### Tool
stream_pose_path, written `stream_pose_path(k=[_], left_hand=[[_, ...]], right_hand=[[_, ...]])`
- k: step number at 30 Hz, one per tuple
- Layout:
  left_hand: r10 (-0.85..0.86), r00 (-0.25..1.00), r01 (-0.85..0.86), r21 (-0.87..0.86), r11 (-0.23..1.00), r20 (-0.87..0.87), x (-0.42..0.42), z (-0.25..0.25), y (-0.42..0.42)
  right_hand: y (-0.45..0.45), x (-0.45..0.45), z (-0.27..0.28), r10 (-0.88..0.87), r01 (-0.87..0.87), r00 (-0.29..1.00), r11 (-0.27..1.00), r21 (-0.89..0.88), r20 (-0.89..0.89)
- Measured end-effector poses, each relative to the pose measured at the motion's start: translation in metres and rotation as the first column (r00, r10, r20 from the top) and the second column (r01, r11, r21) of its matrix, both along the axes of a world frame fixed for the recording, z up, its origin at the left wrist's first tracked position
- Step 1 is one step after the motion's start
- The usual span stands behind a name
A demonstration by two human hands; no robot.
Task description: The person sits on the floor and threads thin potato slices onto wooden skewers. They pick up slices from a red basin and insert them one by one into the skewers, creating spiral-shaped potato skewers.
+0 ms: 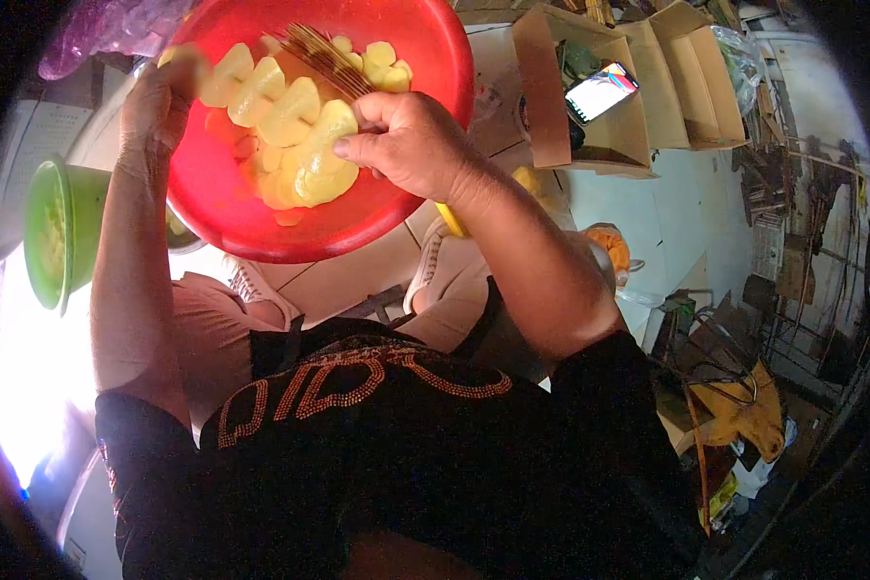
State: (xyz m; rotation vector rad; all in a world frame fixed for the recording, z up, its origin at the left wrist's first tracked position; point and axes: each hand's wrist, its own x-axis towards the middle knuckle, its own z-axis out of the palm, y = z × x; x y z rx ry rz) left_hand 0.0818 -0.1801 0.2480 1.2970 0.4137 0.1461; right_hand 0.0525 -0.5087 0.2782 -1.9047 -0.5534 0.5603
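Note:
A row of pale yellow slices [290, 112], which look like potato, is threaded on a thin skewer above a red plastic basin [435, 65]. My left hand [161, 98] grips the skewer's left end, where a blur hides the fingertips. At the other end, my right hand [413, 141] pinches a slice [330, 134] between thumb and fingers. Beneath the row, loose slices [272, 181] lie in the basin, partly hidden. A bundle of thin wooden skewers [319, 58] rests across the basin's far side, beside more cut pieces [388, 65].
To the left stands a green plastic bucket [90, 232] with pale contents. Open cardboard boxes [544, 87] are at the far right, with a lit phone [602, 94] propped in one. White shoes [424, 272] are below the basin. A purple plastic bag [105, 32] hangs at upper left.

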Motion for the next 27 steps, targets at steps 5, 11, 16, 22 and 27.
stream_pose_path(k=[5,11,16,22,27], left_hand=[[0.008,1.000,-0.010,0.075,0.997,0.027,-0.001,0.004,-0.008],[0.024,1.000,-0.025,0.066,0.998,0.019,-0.001,0.004,-0.011],[0.023,1.000,-0.022,0.210,0.977,-0.002,-0.004,0.015,-0.023],[-0.108,0.984,0.092,0.121,0.988,0.139,-0.003,-0.002,0.001],[0.068,0.993,-0.052,-0.169,0.984,0.093,-0.001,0.014,-0.025]], right_hand=[[0.000,0.000,0.002,0.004,-0.005,1.000,0.999,-0.039,-0.002],[-0.001,0.000,-0.001,0.008,-0.008,1.000,1.000,-0.028,0.025],[-0.001,-0.001,-0.001,0.002,-0.002,1.000,0.999,-0.051,-0.006],[0.002,-0.002,0.003,-0.012,0.014,0.999,0.999,-0.050,0.044],[-0.003,-0.002,-0.003,-0.050,0.049,0.999,0.998,-0.041,-0.014]])
